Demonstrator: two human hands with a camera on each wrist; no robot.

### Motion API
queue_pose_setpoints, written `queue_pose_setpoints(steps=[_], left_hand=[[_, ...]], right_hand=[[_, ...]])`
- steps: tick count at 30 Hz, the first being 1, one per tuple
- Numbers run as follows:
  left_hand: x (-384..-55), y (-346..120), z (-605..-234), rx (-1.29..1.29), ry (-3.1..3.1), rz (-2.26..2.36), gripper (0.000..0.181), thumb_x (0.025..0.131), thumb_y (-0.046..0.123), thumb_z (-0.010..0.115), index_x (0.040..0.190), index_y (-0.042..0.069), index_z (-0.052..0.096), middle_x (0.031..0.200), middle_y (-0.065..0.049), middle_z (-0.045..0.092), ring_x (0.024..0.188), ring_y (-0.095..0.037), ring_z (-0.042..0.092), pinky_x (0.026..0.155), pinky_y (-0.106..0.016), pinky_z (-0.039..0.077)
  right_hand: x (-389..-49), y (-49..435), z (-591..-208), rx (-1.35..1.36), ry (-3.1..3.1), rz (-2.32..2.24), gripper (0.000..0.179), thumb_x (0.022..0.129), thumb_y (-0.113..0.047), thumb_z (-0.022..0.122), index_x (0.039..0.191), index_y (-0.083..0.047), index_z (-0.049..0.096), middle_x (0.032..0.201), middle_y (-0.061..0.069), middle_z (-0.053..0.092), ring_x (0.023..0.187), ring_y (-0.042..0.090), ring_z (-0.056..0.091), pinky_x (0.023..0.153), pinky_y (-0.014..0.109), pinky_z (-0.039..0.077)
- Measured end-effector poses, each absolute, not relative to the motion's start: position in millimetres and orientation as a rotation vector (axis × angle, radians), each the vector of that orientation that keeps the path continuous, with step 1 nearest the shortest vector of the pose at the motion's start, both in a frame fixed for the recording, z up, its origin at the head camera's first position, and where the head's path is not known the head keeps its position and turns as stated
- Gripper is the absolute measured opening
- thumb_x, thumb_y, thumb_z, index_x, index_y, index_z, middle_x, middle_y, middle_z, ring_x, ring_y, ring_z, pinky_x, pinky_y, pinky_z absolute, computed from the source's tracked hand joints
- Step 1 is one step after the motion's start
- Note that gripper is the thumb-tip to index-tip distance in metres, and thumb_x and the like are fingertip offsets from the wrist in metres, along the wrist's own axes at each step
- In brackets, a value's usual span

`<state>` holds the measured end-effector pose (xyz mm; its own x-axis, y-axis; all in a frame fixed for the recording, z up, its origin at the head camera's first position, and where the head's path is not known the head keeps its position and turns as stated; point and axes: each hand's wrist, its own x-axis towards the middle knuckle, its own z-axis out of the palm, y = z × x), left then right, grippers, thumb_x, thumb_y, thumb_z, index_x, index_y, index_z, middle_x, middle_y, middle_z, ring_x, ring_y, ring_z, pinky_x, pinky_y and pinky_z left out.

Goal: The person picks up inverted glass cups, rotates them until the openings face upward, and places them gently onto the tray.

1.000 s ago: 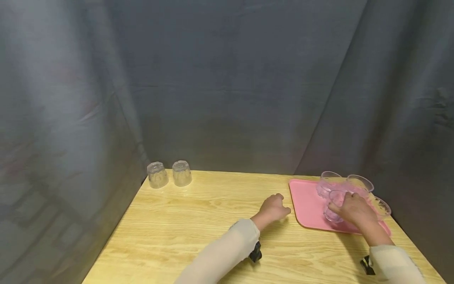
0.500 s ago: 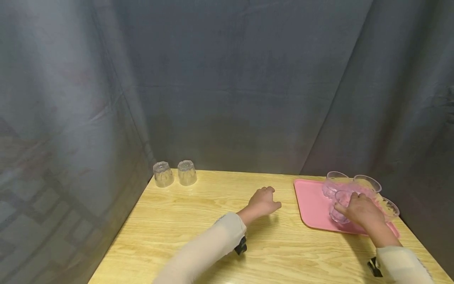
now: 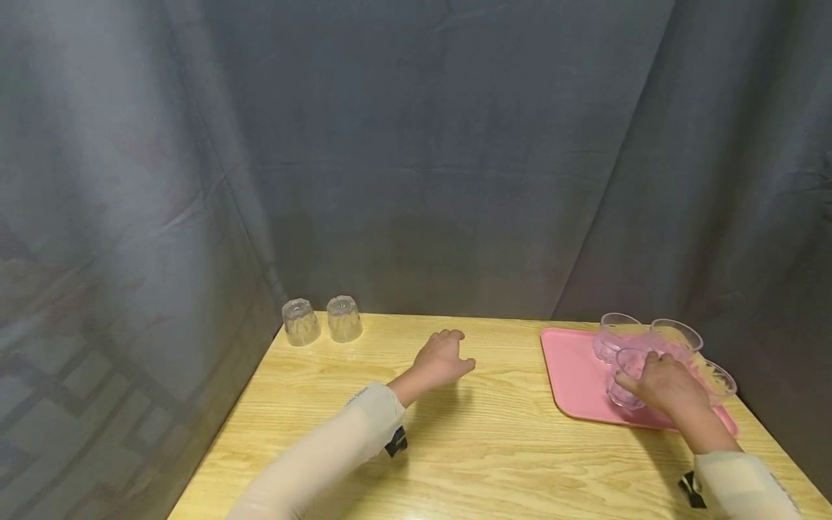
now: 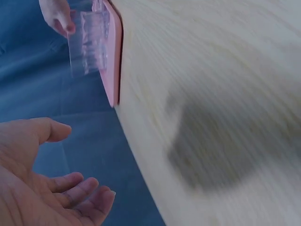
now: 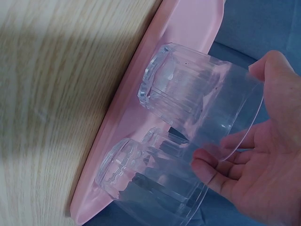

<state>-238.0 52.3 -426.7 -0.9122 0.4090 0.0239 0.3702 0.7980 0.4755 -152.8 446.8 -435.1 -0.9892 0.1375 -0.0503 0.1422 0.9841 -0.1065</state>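
Note:
My right hand point(image 3: 672, 390) holds a clear faceted tumbler point(image 5: 188, 92) by its rim, thumb on one side and fingers on the other. That tumbler stands upright at the front of a pink tray point(image 3: 575, 375). Three more upright tumblers share the tray, among them one at the back left point(image 3: 614, 338) and one beside my hand point(image 5: 146, 179). Away to the tray's left, my left hand point(image 3: 443, 359) hovers over the table with nothing in it; in the left wrist view its fingers point(image 4: 75, 190) are relaxed and spread from the thumb.
Two clear tumblers rest upside down side by side at the back left of the wooden table point(image 3: 487, 462), one at the corner point(image 3: 302, 323) and one to its right point(image 3: 344, 320). A grey curtain point(image 3: 416, 180) encloses the back and sides.
My left hand has moved left, away from the tray. My right hand stays at the same tumbler. The head view has shifted slightly.

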Motion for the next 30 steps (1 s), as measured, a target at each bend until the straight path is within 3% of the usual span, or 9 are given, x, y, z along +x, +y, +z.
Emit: queue_pose_setpoints(steps=[30], left_hand=[[-275,-110,-378,0.476,3.187,0.515,0.067,0.092,0.034,0.069,0.143,-0.004,0.049,0.145,-0.024,0.050,0.135,-0.044,0.042,0.111,-0.056,0.038]], right_hand=[[-152,447,-438,0.175,3.116,-0.167,0.110,0.096,-0.071,0.043,0.125,0.035,0.034,0.123,0.057,0.039,0.111,0.069,0.045,0.086,0.073,0.045]])
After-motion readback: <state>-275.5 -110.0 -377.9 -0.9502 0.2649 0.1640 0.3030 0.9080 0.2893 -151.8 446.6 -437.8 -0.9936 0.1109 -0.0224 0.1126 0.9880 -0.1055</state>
